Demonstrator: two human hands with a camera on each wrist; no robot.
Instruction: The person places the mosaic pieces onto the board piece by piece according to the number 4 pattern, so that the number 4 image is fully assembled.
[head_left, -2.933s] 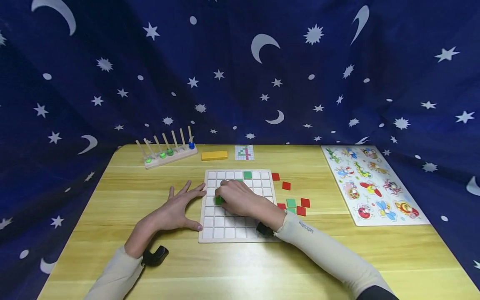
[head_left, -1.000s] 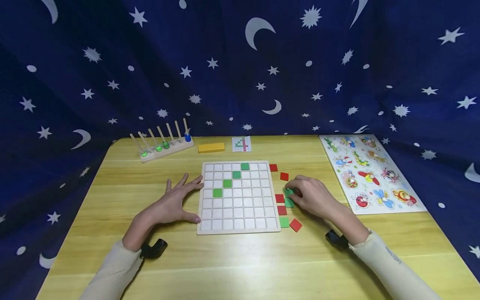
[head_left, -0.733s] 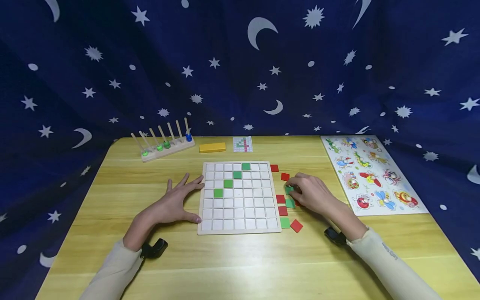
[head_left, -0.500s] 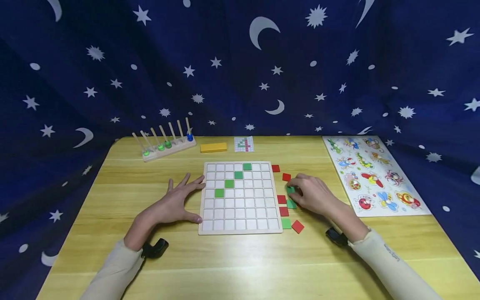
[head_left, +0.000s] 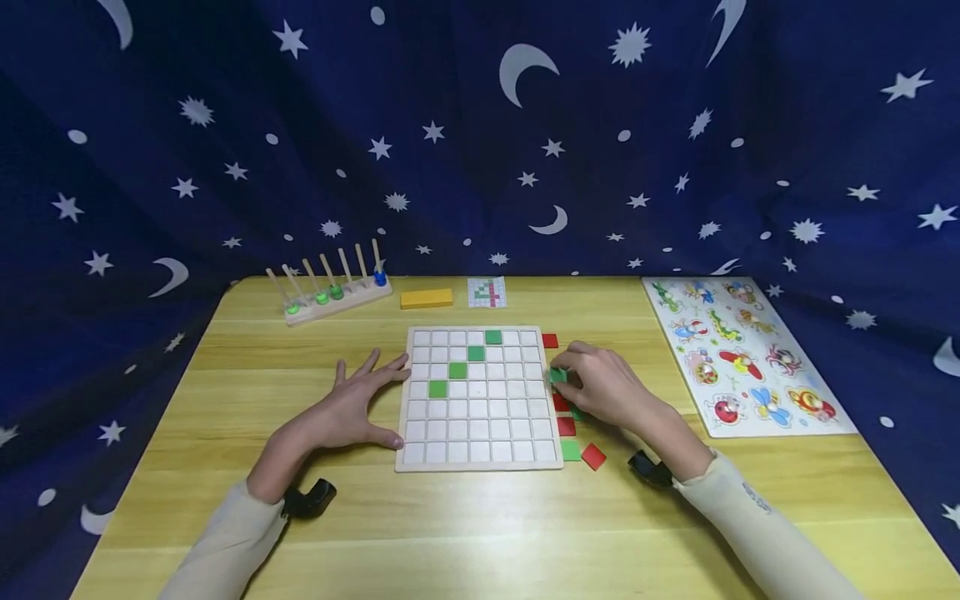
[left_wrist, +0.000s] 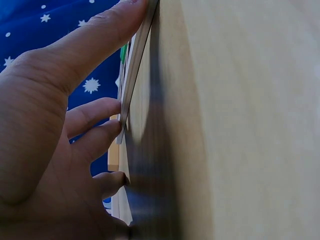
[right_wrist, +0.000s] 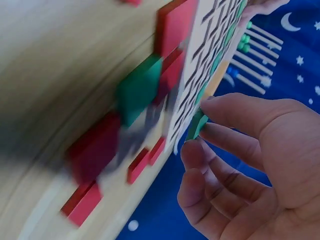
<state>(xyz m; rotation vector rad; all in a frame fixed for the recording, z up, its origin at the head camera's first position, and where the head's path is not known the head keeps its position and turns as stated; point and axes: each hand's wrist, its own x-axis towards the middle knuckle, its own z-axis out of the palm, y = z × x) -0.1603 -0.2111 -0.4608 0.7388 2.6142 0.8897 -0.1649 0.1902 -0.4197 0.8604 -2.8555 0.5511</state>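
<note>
A: Compared with a second ago, the right hand (head_left: 603,392) has shifted from the loose tiles toward the right edge of the grid board (head_left: 480,398), pinching a green tile (head_left: 558,376) between thumb and fingertips.

B: Where does that tile sit now?

A: Just right of the board, centre frame, lifted off the desk (head_left: 480,517); the right wrist view shows it edge-on in the fingertips (right_wrist: 235,127).

B: And the left hand (head_left: 352,408)?

A: Flat, fingers spread, thumb and fingertips against the board's left edge, probably bracing it against sliding.

B: What lies around?

A: Three green tiles (head_left: 457,370) run diagonally across the grid; red tiles (head_left: 566,427) and green ones stay loose by the right edge. A small pattern card (head_left: 487,292) stands beyond, upper centre, probably the model.
</note>
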